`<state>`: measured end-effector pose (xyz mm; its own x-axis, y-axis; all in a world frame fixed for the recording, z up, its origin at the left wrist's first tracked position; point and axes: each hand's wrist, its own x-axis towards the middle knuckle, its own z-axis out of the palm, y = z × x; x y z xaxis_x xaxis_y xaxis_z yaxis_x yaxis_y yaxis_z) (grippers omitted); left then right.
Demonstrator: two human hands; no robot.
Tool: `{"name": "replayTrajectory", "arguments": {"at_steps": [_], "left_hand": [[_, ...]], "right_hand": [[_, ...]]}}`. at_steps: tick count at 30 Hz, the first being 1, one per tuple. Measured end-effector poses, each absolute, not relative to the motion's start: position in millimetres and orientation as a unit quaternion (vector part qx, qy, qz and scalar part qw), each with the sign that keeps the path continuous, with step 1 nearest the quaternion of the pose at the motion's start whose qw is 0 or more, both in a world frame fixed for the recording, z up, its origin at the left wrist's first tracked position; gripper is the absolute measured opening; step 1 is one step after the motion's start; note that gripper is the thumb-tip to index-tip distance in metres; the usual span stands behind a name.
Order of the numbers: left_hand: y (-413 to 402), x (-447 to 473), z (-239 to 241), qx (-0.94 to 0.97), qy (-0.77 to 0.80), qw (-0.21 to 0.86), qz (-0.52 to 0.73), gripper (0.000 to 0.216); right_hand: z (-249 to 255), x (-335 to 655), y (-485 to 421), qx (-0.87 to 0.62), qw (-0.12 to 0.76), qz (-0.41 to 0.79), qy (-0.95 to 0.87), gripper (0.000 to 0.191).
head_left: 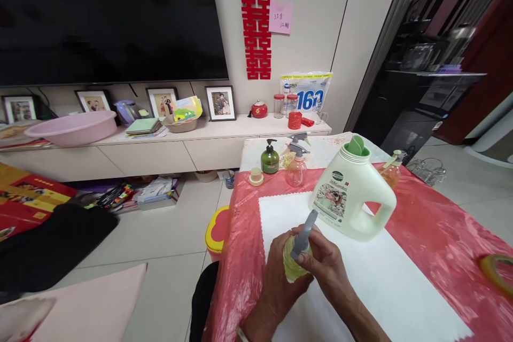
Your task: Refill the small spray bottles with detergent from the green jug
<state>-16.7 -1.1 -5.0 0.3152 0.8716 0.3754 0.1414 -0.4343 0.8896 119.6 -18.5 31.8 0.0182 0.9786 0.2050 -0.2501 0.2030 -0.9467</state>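
Note:
My left hand [276, 272] is wrapped round a small yellow spray bottle [292, 271] with a ridged body. Its grey spray head [305, 235] points away from me, up and slightly right. The fingers of my right hand [326, 259] close on the base of that head, with the thumb at the front. Just beyond my hands stands a large pale green detergent jug [355, 192] with a dark green piece [356, 145] in its mouth. Both hands are over a white sheet [385, 278]. The lower part of the spray bottle is hidden by my fingers.
A red plastic cover [248, 224] lies over the table. Behind stand a green pump bottle [270, 159], a clear pink spray bottle [296, 172], a cream cap [256, 176] and an orange bottle [390, 171]. A tape roll [497, 275] lies at the right.

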Motion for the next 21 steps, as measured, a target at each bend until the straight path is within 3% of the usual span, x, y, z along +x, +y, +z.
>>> {"name": "replayTrajectory", "arguments": {"at_steps": [8,16,21], "left_hand": [[-0.9,-17.4,-16.0,0.701,0.362,0.407,0.460,0.066],[-0.3,-16.1,-12.6,0.708,0.379,0.395,0.445,0.064],[-0.3,-15.0,-11.6,0.706,0.373,0.408,0.443,0.063]], "right_hand": [[28.6,120.9,-26.2,-0.345,0.608,0.546,-0.461,0.025],[29.0,115.2,-25.7,-0.388,0.623,0.485,-0.476,0.036],[27.4,115.6,-29.3,-0.389,0.616,0.499,-0.470,0.031]]}}
